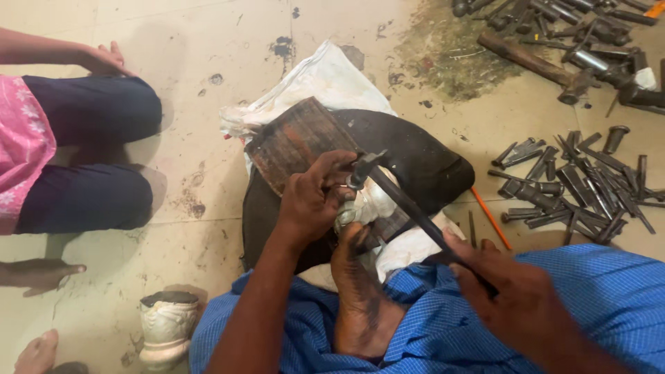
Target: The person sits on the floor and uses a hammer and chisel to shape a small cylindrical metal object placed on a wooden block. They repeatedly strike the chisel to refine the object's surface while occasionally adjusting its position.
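hammer work on a silver embossed piece, floor level.
left hand clamps the silver piece on a dark pad; right hand closed around the hammer. steel punches scattered on stained tile floor.

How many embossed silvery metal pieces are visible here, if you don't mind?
2: one metal piece on the block, under the left hand and foot; one vase-shaped piece on the floor, lower left. Others may be hidden.
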